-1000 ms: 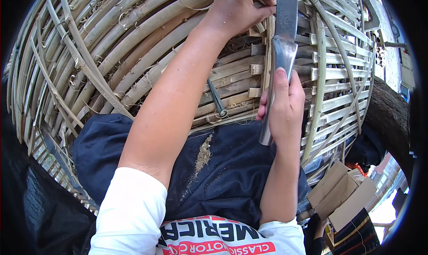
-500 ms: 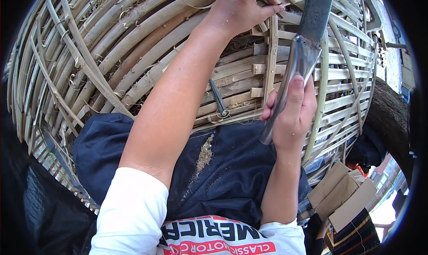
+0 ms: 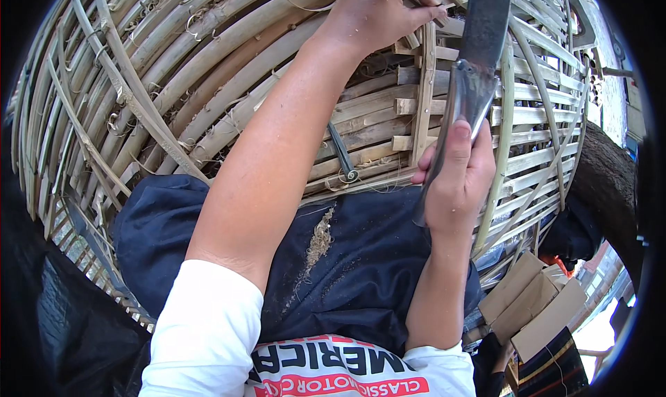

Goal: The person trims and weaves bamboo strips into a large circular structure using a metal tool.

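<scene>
Gripping knife (image 3: 473, 85) and strip (image 3: 439, 23) over bamboo lattice (image 3: 534, 116)

The right hand (image 3: 458, 171) wraps its fingers round the knife's metal handle, blade before the lattice's right part. The left hand (image 3: 381, 15) has its fingers pinched on the strip, probably bamboo, at the lattice's upper part, though the view crops it. Paring looks in hand; the next stroke calls for a steady pinch, edge clear of the thumb.

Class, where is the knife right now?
In the head view, the knife is right of centre, held in the right hand, its blade reaching the top edge, right of the left hand.
</scene>
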`<control>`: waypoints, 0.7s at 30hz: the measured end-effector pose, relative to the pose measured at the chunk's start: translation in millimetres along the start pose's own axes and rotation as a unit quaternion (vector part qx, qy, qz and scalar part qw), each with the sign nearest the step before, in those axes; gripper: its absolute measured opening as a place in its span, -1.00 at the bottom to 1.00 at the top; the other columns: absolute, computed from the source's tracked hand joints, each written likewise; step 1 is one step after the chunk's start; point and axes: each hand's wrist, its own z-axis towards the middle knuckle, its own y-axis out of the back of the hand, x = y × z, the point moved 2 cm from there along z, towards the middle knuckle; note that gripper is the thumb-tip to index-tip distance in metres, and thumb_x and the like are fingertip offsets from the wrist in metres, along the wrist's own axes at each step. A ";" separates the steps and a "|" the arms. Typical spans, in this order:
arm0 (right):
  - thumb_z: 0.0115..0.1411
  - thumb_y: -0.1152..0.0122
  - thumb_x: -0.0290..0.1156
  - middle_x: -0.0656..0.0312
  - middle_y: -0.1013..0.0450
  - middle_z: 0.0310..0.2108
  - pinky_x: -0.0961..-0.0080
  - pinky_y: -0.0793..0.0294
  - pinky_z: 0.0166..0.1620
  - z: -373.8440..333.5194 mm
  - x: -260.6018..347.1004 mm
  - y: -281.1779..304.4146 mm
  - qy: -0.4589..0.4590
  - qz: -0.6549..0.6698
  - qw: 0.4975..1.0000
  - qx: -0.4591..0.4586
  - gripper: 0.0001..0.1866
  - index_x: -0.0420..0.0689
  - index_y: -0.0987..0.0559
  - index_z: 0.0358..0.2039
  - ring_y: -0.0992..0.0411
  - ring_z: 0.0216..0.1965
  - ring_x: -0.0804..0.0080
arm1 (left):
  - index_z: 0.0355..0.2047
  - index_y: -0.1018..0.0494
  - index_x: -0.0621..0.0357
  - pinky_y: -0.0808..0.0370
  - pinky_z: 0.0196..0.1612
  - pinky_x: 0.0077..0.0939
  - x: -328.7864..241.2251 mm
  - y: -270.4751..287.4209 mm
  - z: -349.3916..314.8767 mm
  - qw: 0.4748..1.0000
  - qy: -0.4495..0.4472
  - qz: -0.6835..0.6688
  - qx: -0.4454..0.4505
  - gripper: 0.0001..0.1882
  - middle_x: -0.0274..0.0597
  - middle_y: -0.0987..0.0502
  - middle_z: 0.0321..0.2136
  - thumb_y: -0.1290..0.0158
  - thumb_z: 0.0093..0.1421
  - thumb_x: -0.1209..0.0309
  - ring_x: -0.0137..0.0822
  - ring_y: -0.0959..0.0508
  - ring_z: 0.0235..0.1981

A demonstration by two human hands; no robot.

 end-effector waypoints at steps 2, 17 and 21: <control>0.50 0.11 -0.02 0.32 -0.29 -0.67 0.67 -0.29 -0.64 3.7 2.4 -1.9 -0.022 -0.005 1.000 0.008 -0.58 -0.17 -0.44 -0.19 -0.28 -0.71 0.65 | -0.61 -0.51 0.17 -0.30 0.02 -0.31 -0.5 0.3 1.1 1.000 0.010 0.013 0.012 -0.80 -0.21 -0.58 -0.52 -0.38 -0.09 0.53 -0.21 -0.56 -0.31; 0.50 0.11 -0.05 0.33 -0.30 -0.67 0.67 -0.28 -0.66 1.0 -3.5 -5.3 -0.022 0.002 1.000 0.009 -0.62 -0.12 -0.40 -0.24 -0.30 -0.73 0.64 | -0.63 -0.50 0.16 -0.32 0.01 -0.32 1.7 -1.0 0.5 1.000 0.000 0.004 -0.008 -0.79 -0.25 -0.60 -0.50 -0.38 -0.13 0.54 -0.24 -0.58 -0.32; 0.50 0.10 -0.05 0.33 -0.31 -0.65 0.69 -0.27 -0.66 12.1 -21.9 -3.3 -0.022 -0.103 0.994 0.021 -0.63 -0.11 -0.39 -0.24 -0.30 -0.73 0.65 | -0.63 -0.50 0.17 -0.31 0.02 -0.33 -0.9 -1.7 1.0 1.000 0.016 0.002 -0.001 -0.79 -0.25 -0.59 -0.51 -0.38 -0.13 0.54 -0.23 -0.58 -0.31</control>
